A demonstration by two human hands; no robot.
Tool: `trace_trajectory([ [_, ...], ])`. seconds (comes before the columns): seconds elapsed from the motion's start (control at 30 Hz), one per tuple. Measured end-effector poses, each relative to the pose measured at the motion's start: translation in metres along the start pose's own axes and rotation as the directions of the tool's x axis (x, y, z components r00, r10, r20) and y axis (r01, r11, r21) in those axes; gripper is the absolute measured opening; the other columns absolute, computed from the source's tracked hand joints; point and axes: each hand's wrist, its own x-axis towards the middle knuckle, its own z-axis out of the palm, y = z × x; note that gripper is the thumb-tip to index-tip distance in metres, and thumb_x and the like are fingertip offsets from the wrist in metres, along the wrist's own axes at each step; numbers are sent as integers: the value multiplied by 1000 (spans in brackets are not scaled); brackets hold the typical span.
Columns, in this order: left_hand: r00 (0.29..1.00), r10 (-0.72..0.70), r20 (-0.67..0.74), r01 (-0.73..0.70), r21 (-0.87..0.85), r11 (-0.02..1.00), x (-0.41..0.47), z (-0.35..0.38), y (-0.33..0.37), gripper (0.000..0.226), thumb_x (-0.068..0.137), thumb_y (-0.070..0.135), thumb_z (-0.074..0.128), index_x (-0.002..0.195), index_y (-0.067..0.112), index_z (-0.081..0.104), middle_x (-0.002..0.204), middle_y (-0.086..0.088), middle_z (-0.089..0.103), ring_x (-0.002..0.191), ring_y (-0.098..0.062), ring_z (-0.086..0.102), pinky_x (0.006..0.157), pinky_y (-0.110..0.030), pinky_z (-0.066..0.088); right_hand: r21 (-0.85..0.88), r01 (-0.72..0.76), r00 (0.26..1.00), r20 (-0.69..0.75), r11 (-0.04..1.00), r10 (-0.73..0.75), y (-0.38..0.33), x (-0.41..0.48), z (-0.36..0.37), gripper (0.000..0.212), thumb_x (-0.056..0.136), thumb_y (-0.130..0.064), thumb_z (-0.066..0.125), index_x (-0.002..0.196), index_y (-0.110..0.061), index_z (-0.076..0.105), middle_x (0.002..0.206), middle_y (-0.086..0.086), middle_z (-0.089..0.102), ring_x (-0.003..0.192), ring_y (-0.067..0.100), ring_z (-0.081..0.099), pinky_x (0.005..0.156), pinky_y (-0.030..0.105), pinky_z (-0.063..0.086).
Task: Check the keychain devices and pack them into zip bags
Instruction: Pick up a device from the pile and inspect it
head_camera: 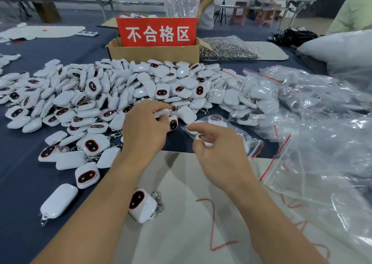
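Left hand (145,127): fingers curled round one white keychain device (163,112), held at the near edge of the pile.
Right hand (219,151): thumb and forefinger pinch the left edge of a small clear zip bag (237,135); the other fingers are loosely bent.
Zip bag: lies on the blue tablecloth (20,183), just right of the left hand, red seal strip at its right end. A white item shows inside it; I cannot tell exactly what it is.
Pile of devices (100,94): spread across the middle of the table, many showing dark oval faces.
Single device (142,203): on the near white mat (191,183), clasp attached, between the forearms.
Packed bags (251,90): at the right end of the pile.
Empty bags (322,153): a heap at right.
Cardboard box (155,52): beyond the pile, bearing a red sign (156,32).
Metal rings (227,48): bagged, right of the box.
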Motion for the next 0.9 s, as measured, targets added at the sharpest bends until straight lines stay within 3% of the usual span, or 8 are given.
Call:
trace_trajectory([
  [0.1,997,-64,-49,54,-187,981,-2,-3,9,24,88,17,67,97,35,80,92,14,76,86,-4,66,78,-21,53,137,-27,999,-43,990,33,-2,2,-1,39,90,-10,62,114,-37,76,105,-18,74,97,-7,68,86,13,52],
  [0.2,957,-194,218,284,-547,787,-1,-5,21,29,85,11,78,98,37,79,87,9,79,79,-5,74,74,-21,58,314,-71,995,-50,947,91,-2,3,-4,41,95,-12,65,128,-34,68,117,-13,75,105,-1,71,96,33,58],
  [0.27,918,-148,369,363,-628,689,-4,-5,28,28,86,5,80,97,31,78,85,-2,80,74,-10,74,68,-21,58,408,-109,992,-21,907,128,-3,4,-6,47,95,-13,67,136,-36,61,118,-6,76,96,7,75,91,34,60],
  [0.4,854,65,517,326,-628,707,-9,-7,30,38,84,-3,79,114,20,76,84,-8,80,69,-13,73,68,-22,58,257,-8,994,-107,966,37,-1,5,-15,52,89,-14,72,131,-44,62,113,-18,74,99,-5,70,82,13,53],
  [0.6,818,101,567,157,-389,908,-1,-7,16,105,59,5,99,146,42,53,93,7,80,70,-11,74,67,-25,60,35,47,999,-9,998,-47,-2,2,-17,29,82,-2,72,98,-26,78,76,-26,73,74,-5,70,70,10,53],
  [0.67,787,111,607,147,-358,922,1,-6,9,103,52,13,101,139,47,57,99,9,78,76,-11,74,69,-27,61,-40,13,999,35,999,-11,-1,3,-19,22,81,-8,73,89,-28,77,70,-20,73,70,0,70,67,18,55],
  [0.8,722,65,689,316,-412,855,4,-2,-4,70,53,24,103,116,31,73,105,2,78,94,-14,76,80,-25,58,-53,-33,999,21,998,34,1,6,-24,18,77,-12,74,80,-29,76,67,-22,72,65,1,69,63,22,55],
  [0.9,785,-52,618,347,-368,863,9,2,-12,77,55,46,95,126,38,65,120,13,72,111,-1,68,98,-22,51,52,-78,992,-91,996,82,1,10,-29,21,76,-6,71,76,-26,75,64,-16,70,57,1,61,55,25,51],
])
